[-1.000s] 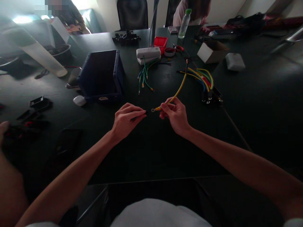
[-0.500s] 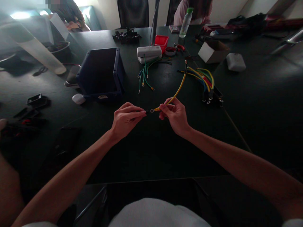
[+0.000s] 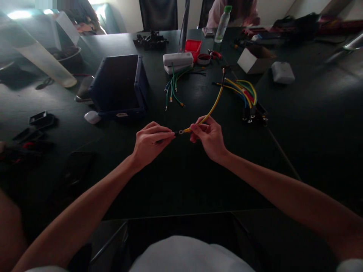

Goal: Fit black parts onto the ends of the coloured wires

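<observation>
Between the fingertips of my left hand (image 3: 151, 142) is a small black piece (image 3: 176, 133), mostly covered, perhaps a short sleeve. My right hand (image 3: 210, 136) pinches a yellow cable (image 3: 214, 105) close to its near end. A ring terminal (image 3: 181, 132) on that end points left at the black piece; I cannot tell whether they touch. The cable curves up and away to a dark-sleeved far end. Beyond my right hand lies a bundle of yellow, blue, green and red cables (image 3: 250, 99) with ring terminals. Several thin green wires (image 3: 171, 87) lie further back.
A blue bin (image 3: 119, 109) stands at the back left, a white mouse-like object (image 3: 92, 117) beside it. Behind the green wires are a white power-strip-like block (image 3: 177, 59) and a red tray (image 3: 194, 48). A white box (image 3: 251, 65), a bottle (image 3: 222, 25) and a seated person are farther off.
The ring terminal has shifted slightly left, so its gap to the black piece has narrowed. Both hands keep their grips, and the view has tilted a little.
</observation>
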Available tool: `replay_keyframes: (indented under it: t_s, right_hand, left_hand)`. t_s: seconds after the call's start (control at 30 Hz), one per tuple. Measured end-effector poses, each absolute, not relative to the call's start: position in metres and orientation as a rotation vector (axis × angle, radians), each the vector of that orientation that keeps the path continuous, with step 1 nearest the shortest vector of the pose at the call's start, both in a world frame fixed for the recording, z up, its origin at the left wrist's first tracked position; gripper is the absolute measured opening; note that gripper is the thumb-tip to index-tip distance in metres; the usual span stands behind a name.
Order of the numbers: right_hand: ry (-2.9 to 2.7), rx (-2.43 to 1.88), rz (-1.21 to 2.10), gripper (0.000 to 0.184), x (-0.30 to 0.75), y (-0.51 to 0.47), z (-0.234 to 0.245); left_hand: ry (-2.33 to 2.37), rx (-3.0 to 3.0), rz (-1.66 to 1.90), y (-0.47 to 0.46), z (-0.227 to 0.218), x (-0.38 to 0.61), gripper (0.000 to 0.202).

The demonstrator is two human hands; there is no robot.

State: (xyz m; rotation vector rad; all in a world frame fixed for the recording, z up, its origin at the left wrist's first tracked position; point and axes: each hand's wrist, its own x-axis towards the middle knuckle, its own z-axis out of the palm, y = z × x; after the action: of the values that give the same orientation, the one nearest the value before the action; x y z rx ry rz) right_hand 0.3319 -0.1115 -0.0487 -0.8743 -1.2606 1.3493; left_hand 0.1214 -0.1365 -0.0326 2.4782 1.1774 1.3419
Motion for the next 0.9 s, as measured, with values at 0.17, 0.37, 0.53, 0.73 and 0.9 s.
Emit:
replay_keyframes:
  t_s: [0.17, 0.37, 0.53, 0.73, 0.9]
  right_hand:
    - [-1.269, -0.885, 1.349, 0.033, 0.3321, -0.1119, -0.0492]
    - [-1.295, -0.878, 1.343, 0.032, 0.3325, -0.1122, -0.0489]
    - [-1.289, -0.893, 1.344, 0.033, 0.3318, -0.1124, -0.0480]
    - [-1.299, -0.892, 1.349, 0.033, 0.3316, -0.1134, -0.0458]
    - [-1.298, -0.890, 1.346, 0.033, 0.3315, -0.1136, -0.0457]
  left_hand:
    - [1.189, 2.481, 1.346, -0.1367, -0.0328, 0.1217, 0.009]
    - [1.187, 2.489, 1.320, -0.1375, -0.0326, 0.1220, 0.009]
    - [1.205, 2.499, 1.316, -0.1373, -0.0343, 0.1216, 0.009]
    - [1.189, 2.511, 1.324, -0.1368, -0.0338, 0.1212, 0.009]
    - [1.202, 2.506, 1.329, -0.1370, -0.0338, 0.1220, 0.008]
